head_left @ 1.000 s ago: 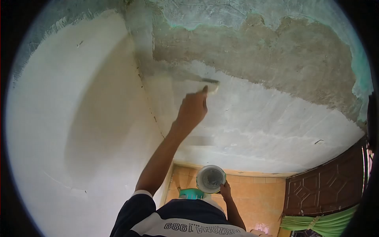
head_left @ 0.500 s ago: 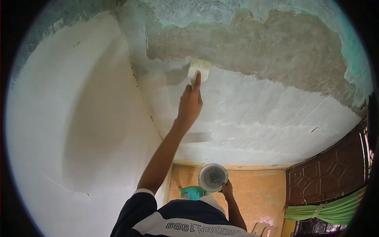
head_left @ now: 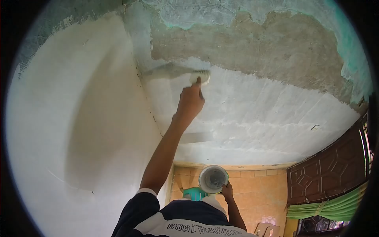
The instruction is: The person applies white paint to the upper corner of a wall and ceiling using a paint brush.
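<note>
My left hand [head_left: 190, 101] is raised to the wall with its fingers closed on a wide, pale paint brush [head_left: 200, 77], the index finger lying along it. The bristles press against the white-coated part of the wall [head_left: 252, 106], just below the bare grey-brown band [head_left: 252, 45]. Lower down, my right hand [head_left: 227, 190] grips the rim of a round bucket [head_left: 213, 179], tilted so its grey, whitish-smeared inside shows.
A white side wall [head_left: 106, 130] meets the painted wall at a corner on the left. At right are a brown carved wooden door [head_left: 327, 168] and a green curtain [head_left: 339, 207]. Below are orange floor tiles [head_left: 256, 189], a teal object [head_left: 194, 193] and a pale chair [head_left: 266, 229].
The brush in my left hand has moved slightly down the wall, and its bristles now look bent against it. My right hand and the bucket have barely moved.
</note>
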A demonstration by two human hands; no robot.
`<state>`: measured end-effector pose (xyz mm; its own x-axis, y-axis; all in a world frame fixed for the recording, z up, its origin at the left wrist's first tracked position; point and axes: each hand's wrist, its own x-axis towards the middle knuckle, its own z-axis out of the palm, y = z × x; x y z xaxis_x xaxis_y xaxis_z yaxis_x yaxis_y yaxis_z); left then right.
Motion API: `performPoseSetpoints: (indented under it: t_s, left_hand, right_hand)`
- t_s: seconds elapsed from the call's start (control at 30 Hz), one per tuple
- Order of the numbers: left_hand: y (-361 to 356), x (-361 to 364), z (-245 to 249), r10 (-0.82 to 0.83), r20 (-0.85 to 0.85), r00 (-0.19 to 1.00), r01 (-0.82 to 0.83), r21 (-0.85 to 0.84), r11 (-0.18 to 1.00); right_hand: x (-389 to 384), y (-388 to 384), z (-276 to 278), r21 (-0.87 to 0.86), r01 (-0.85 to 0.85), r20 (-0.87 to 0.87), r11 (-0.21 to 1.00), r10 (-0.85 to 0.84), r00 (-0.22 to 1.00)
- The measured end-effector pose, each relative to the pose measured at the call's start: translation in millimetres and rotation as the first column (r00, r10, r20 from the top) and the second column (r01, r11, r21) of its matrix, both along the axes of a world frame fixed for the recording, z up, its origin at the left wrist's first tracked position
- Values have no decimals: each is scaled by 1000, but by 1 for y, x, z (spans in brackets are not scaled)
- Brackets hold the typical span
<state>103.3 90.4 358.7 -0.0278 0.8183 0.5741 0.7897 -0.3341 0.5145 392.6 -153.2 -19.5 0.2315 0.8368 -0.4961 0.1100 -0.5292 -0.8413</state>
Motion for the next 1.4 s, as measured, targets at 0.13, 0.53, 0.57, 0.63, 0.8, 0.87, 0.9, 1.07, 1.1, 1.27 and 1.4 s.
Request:
performPoseSetpoints:
  t_s: [0.13, 0.53, 0.57, 0.63, 0.8, 0.87, 0.9, 1.07, 1.1, 1.27, 1.4]
  left_hand:
    - [5, 4, 47, -20, 62, 998, 14, 109, 994]
    - [9, 17, -64, 60, 9, 998, -61, 33, 998]
    - [6, 18, -71, 55, 19, 998, -54, -26, 998]
    - [4, 16, -85, 49, 25, 998, -49, -26, 998]
    - [-20, 8, -67, -53, 186, 981, 33, 107, 994]
    - [-21, 9, -55, -44, 232, 972, -8, 219, 976]
    - [-19, 9, -45, -38, 233, 972, -13, 214, 977]
    - [17, -1, -29, -27, 158, 987, -25, 316, 949]
    - [22, -3, -31, -5, 101, 995, -20, 239, 971]
    - [9, 3, -55, 61, 129, 990, -67, 44, 997]
    - [-8, -15, -75, -19, 109, 994, 41, -202, 979]
  right_hand:
    - [-6, 3, 9, 17, -60, 46, 998, 59, 997]
    - [-2, 17, -43, 109, -52, 72, 993, 45, 996]
    - [3, 19, -60, 109, -59, 59, 992, 53, 997]
    - [0, 19, -55, 112, -66, 46, 992, 62, 997]
    - [-12, 33, -24, 148, 103, -523, 984, -10, 852]
    - [-14, 43, -17, 141, 139, -547, 980, -40, 836]
    - [-16, 47, -11, 129, 176, -573, 976, -71, 817]
    - [-14, 67, -1, 210, 110, -529, 972, 18, 849]
    - [-14, 70, -3, 230, 88, -507, 969, 42, 861]
    - [-14, 79, -6, 154, 107, -514, 982, -13, 858]
    - [-6, 86, -13, 138, 43, -506, 990, 33, 862]
